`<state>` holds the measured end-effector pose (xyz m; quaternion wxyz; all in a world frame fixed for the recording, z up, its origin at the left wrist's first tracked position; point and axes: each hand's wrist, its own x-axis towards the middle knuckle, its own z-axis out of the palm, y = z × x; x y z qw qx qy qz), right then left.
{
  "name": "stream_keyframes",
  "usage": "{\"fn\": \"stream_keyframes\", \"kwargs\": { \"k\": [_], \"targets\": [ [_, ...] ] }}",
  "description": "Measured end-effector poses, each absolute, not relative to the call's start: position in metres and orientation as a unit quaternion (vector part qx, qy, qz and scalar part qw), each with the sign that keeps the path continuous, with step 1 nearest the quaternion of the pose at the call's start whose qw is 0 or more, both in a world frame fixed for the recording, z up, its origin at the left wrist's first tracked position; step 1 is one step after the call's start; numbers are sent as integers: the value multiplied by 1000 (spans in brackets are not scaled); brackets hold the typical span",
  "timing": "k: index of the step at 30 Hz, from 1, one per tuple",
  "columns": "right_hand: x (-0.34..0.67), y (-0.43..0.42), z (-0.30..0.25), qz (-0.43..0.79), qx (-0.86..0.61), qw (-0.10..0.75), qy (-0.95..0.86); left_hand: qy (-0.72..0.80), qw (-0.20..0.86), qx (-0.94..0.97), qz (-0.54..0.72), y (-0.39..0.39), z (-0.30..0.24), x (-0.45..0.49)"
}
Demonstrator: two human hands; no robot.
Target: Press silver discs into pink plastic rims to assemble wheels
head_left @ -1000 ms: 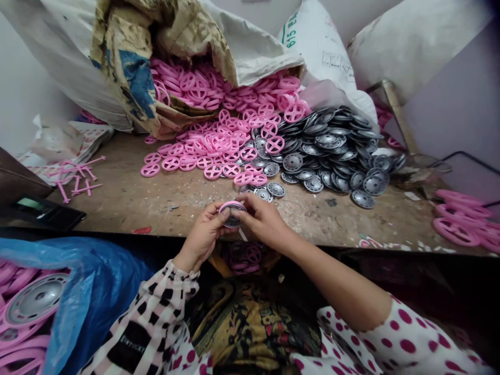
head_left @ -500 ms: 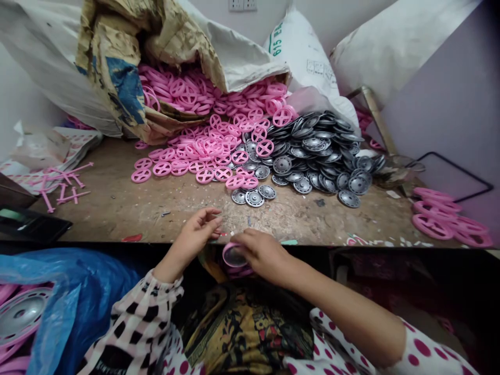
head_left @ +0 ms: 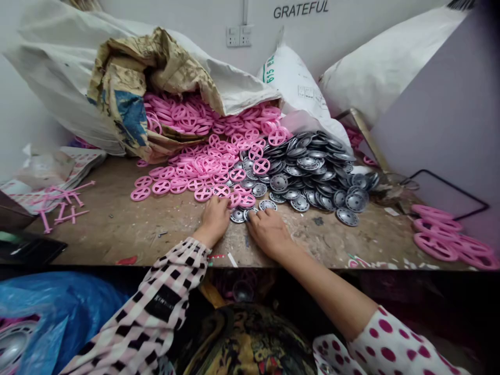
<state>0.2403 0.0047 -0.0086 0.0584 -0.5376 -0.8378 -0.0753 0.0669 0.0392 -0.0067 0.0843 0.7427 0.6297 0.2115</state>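
Note:
My left hand (head_left: 216, 220) reaches to the front edge of a heap of pink plastic wheels (head_left: 203, 161). Its fingers close on a pink wheel (head_left: 234, 199) with cross spokes, partly hidden by the hand. To the right, my right hand (head_left: 270, 233) has its fingertips on a silver-grey wheel cover (head_left: 250, 212) lying on the table. Close beside it lie two more grey covers, one of them (head_left: 267, 205) behind the fingers. A large pile of grey wheel covers (head_left: 312, 166) stands right of the pink heap. Below the table edge, a grey cover (head_left: 242, 290) shows dimly among pink pieces.
An open sack (head_left: 128, 104) spills pink wheels onto the wooden table (head_left: 117, 224). Pink rods (head_left: 64, 203) lie at left, larger pink rings (head_left: 435, 245) at right. A blue bag (head_left: 78, 307) stands at lower left. White sacks (head_left: 300, 83) lean on the wall.
Both hands have moved forward from the table's front edge to the piles. The pink-rimmed wheel with a grey cover has left my right hand. The view has tilted up.

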Motion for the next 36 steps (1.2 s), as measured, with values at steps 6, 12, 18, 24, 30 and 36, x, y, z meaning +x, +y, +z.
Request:
{"fn": "stream_keyframes", "kwargs": {
  "k": [6, 12, 18, 24, 30, 36],
  "targets": [
    [256, 14, -19, -111, -490, 102, -859, 605, 21, 779, 163, 51, -9, 66],
    [260, 16, -7, 52, -543, 376, -749, 534, -43, 836, 117, 4, 11, 44],
    [211, 8, -9, 275, -520, 377, -716, 481, 30, 872, 85, -47, 11, 33],
    [193, -8, -14, 197, -518, 216, -804, 578, 126, 785, 182, -54, -6, 24],
    [202, -11, -2, 284, -535, 198, -770, 626, 153, 737, 206, -51, -14, 20],
    [207, -21, 0, 369, -488, 257, -748, 595, 261, 704, 285, -56, -11, 26]
  ]
}}
